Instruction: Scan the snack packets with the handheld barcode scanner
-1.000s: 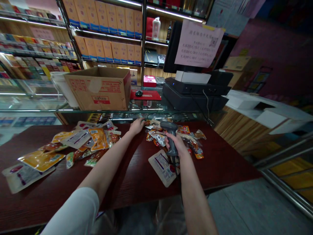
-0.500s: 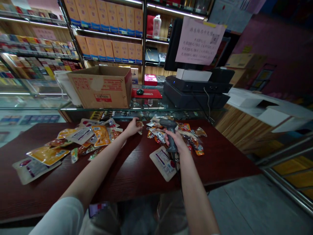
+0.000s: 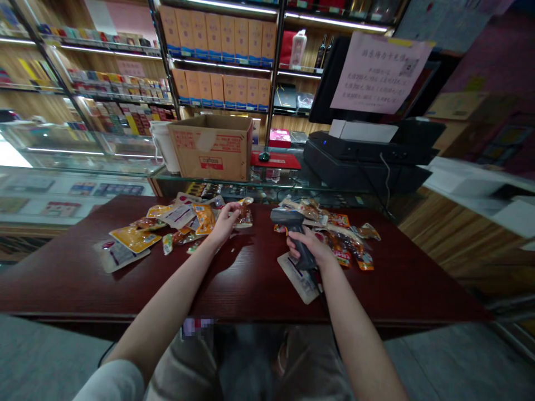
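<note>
Pinches a snack packet (image 3: 246, 215) by one side with left hand (image 3: 225, 224), near the counter's (image 3: 251, 289) far edge. Wraps right hand (image 3: 312, 245) round a scanner's (image 3: 288, 218) handle, apparently for aim.

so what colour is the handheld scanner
The handheld scanner is dark grey, clearest in the head view.

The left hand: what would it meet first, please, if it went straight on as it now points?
The left hand would likely first meet the shiny packet just ahead; they may already touch.
</note>
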The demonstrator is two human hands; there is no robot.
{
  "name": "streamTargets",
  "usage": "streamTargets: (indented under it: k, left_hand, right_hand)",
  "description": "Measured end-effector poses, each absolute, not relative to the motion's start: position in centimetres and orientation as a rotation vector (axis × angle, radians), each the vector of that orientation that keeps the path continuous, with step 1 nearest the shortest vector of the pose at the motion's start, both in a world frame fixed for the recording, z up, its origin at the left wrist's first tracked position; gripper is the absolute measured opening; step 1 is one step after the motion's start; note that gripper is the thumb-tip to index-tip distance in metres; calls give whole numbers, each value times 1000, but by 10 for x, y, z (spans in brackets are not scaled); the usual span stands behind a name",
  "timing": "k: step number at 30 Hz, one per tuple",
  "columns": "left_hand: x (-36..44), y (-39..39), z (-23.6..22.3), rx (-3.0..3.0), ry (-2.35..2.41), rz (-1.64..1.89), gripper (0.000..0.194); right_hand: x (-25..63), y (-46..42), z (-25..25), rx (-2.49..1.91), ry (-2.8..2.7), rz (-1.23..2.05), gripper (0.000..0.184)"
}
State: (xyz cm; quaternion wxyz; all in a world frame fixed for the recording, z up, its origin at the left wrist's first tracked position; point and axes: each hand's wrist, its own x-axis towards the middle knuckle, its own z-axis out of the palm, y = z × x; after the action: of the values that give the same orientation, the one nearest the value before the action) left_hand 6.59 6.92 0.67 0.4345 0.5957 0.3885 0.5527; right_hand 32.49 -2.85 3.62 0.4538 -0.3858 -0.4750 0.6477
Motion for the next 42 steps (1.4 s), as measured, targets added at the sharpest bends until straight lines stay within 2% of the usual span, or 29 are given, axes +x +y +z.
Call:
streamTargets:
  k: [6,12,18,23,29,31,34,37,42]
  left_hand:
    - [65,73,4,1361,845,1379,43]
    - [66,68,8,1398,872,1422,33]
    - [64,69,9,1449,927,1414,31]
    - [55,77,10,1812,1197,1412,13]
    - [41,60,22,2237,1986,945,31]
    - [40,55,26,2323,2153,887,35]
    - [40,54,26,2543,2038,819,38]
    - [43,54,21,2695,1818,587,37]
    - [44,50,18,2630,1900,405,36]
  right_hand:
    - [317,-26,30,-960,-1187,1664,38]
    - [315,-24,26,-933,-1190,1675,30]
    - [319,-26,29,-925,-1224,1696,30]
    - [322,-28,32,-933,-1198,1664,30]
    - [327,-29,34,-899,-1150,1598,25]
    - [330,-28,33,-898,-1129,1580,26]
    - [334,-26,32,-891,-1103,1552,26]
    - [335,-25,33,-882,-1058,1532,28]
    - [345,-24,42,-945,-967,1409,37]
